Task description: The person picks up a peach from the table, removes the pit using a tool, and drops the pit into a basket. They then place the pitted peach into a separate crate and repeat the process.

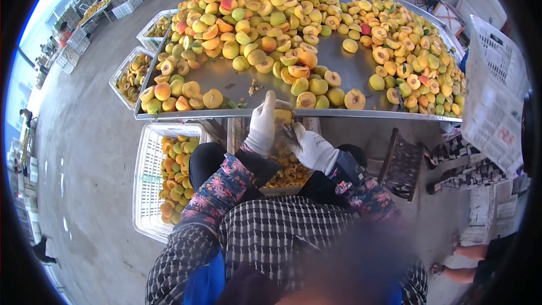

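Observation:
My left hand (263,125), in a white glove, holds a yellow peach (283,116) just past the tray's near edge, with the thumb pointing up. My right hand (315,149), also gloved, is closed around a small metal tool (289,131) whose tip meets the underside of that peach; its exact kind is mostly hidden by the fingers. Ahead lies a metal tray (223,82) heaped with whole and halved peaches (254,17). Small scraps (254,87) rest on it near my left hand. Between my knees, below both hands, sits a container of fruit pieces (288,172).
A white crate (148,192) of peaches stands by my left knee. Two more filled crates (127,73) flank the tray's left side. At right are a woven stool (402,164), an upright white crate (497,90) and another person's legs (463,164). Other people work far left.

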Motion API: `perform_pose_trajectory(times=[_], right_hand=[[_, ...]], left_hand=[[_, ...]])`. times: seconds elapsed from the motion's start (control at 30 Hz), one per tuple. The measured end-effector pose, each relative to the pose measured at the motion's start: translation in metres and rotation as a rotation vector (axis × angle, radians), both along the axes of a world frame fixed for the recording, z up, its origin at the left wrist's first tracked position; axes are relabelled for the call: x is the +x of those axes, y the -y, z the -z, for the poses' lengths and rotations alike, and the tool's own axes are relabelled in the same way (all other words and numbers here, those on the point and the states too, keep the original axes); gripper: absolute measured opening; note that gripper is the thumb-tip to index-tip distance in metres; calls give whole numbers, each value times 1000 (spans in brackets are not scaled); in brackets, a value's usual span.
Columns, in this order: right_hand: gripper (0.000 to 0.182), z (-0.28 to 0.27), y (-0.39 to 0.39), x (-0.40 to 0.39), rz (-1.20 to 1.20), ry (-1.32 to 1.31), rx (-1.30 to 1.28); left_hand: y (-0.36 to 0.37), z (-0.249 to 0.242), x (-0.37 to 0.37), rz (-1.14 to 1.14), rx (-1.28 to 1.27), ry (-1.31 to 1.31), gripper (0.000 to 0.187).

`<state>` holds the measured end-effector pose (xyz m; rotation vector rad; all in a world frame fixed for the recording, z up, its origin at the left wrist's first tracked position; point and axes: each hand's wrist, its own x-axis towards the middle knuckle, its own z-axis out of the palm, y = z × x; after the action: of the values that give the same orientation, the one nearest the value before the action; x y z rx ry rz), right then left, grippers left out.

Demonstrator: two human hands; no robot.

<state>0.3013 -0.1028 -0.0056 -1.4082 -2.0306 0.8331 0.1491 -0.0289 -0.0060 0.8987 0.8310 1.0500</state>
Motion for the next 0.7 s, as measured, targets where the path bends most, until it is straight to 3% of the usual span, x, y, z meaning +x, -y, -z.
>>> perform_pose_trajectory(times=[0.13, 0.2, 0.27, 0.37, 0.5, 0.6, 0.63, 0.7], right_hand=[[35, 7, 2, -2, 15, -12, 10], [27, 34, 8, -18, 112, -169, 93], [26, 42, 5, -23, 134, -247, -28], [27, 3, 5, -8, 39, -34, -100], [28, 12, 8, -11, 65, -99, -119], [31, 33, 6, -14, 17, -342, -96], [36, 36, 6, -18, -6, -581, -202], [40, 35, 5, -12, -33, -485, -210]], left_hand=[[-6, -2, 0, 96, -148, -41, 54], [-4, 2, 5, -22, -78, -23, 52], [-1, 8, 9, -135, -12, -9, 49], [-3, 8, 4, -11, -54, -110, 46], [-4, 2, 1, 67, -184, -68, 42], [-3, 10, 2, 45, -145, 17, 42], [-2, 9, 3, 42, -144, 32, 39], [0, 5, 4, 41, -145, 59, 35]])
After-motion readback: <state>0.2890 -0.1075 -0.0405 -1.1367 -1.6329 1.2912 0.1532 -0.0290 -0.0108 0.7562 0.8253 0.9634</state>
